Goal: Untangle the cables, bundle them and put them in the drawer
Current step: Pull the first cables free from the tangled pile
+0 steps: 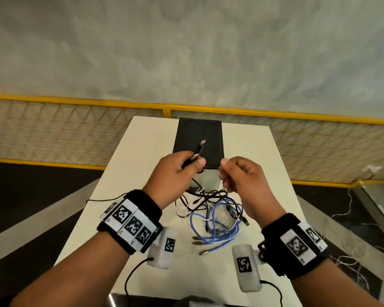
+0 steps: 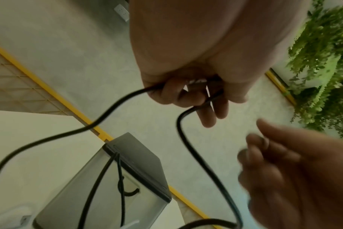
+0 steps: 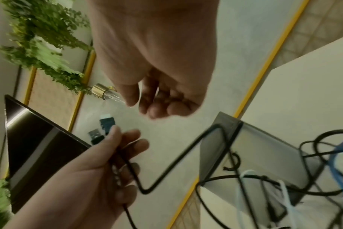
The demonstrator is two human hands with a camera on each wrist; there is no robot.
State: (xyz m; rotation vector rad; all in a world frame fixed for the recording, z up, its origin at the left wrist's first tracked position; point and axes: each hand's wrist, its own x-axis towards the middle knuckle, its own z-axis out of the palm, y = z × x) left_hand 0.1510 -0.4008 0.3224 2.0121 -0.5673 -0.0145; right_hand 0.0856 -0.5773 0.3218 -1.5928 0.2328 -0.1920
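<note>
My left hand [image 1: 195,161] is raised in front of the black-topped drawer unit [image 1: 200,134] and grips a black cable [image 2: 112,106]. The cable's black connectors [image 1: 202,143] stick out past the thumb. From the fist it hangs down to the tangle of black, white and blue cables [image 1: 213,209] on the white table [image 1: 142,173]. My right hand [image 1: 223,165] hovers just right of the left, fingers curled, thumb against forefinger. At its thumb tip a small clear piece with a gold collar [image 3: 100,93] shows. I cannot tell whether the hand pinches it.
A yellow-framed mesh fence [image 1: 75,129] runs behind the table. Loose white wires [image 1: 353,258] lie on the floor to the right. Green plants [image 3: 39,31] stand beyond the fence. The drawer unit's front [image 3: 264,155] faces the tangle, with cables draped against it.
</note>
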